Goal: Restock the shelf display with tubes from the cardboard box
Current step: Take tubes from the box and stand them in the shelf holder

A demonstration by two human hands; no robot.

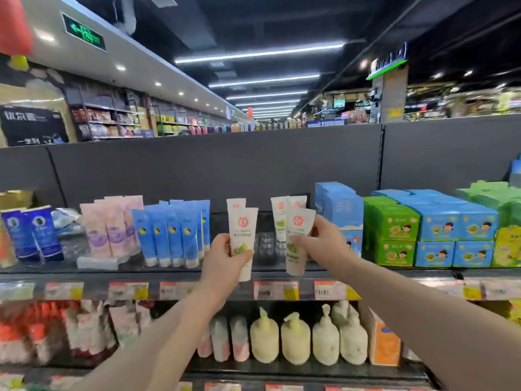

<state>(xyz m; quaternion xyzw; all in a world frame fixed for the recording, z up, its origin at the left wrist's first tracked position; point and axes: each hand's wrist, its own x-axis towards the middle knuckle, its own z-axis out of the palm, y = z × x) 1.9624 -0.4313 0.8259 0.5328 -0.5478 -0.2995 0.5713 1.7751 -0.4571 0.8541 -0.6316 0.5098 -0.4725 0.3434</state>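
Note:
My left hand (225, 256) grips a white tube (242, 230) with a red seal and green print, upright, cap down, just in front of the top shelf (180, 270). Another white tube (235, 204) stands right behind it. My right hand (321, 244) holds a second white tube (298, 235) the same way, in front of two white tubes (280, 218) standing on the shelf. Between the two groups is a clear plastic display rack (266, 242) with bare slots. The cardboard box is out of view.
Blue tubes (172, 235) and pink tubes (112, 227) stand left of the white ones. Blue and green cartons (423, 227) are stacked to the right. Price tags (276, 290) line the shelf edge. Pump bottles (296, 338) fill the shelf below.

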